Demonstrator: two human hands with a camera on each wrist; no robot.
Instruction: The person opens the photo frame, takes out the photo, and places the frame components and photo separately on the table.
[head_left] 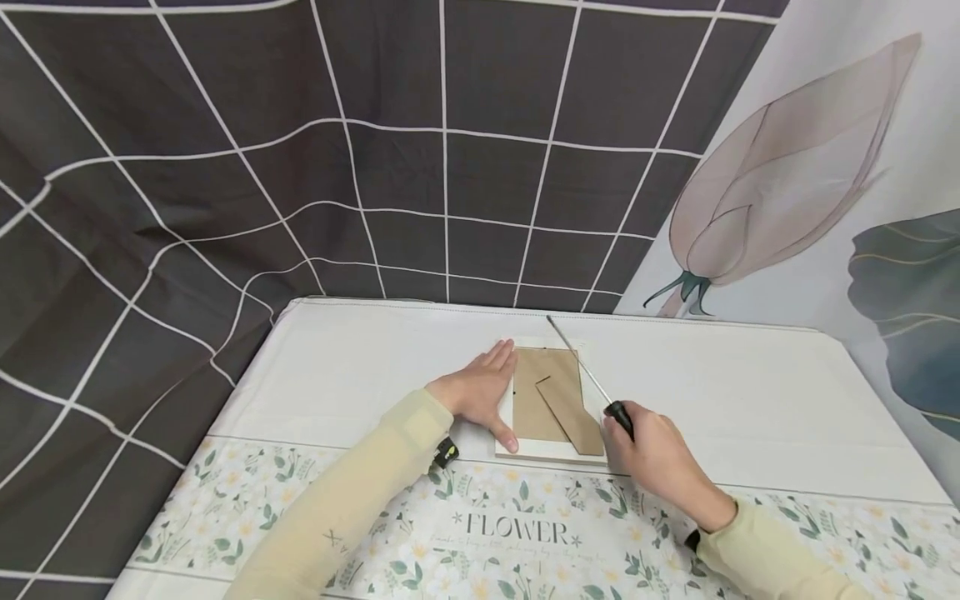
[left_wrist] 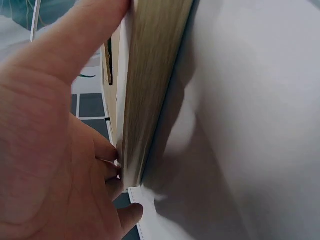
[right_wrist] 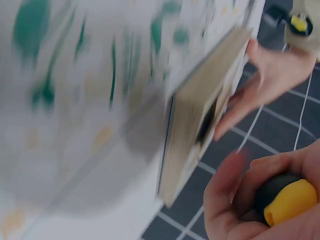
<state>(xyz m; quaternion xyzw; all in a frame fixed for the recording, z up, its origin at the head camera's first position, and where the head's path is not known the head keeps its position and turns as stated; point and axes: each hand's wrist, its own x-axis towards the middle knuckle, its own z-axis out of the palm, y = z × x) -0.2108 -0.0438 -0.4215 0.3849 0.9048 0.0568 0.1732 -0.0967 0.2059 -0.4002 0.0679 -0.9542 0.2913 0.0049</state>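
With the picture frame [head_left: 551,404] laid face down on the counter [head_left: 750,392] and steadied only by the flat, open left hand [head_left: 480,392] on its left edge, it could be skidded or its brown backing gouged should the screwdriver [head_left: 592,379], gripped in the right hand [head_left: 660,462] just right of the frame, slip.
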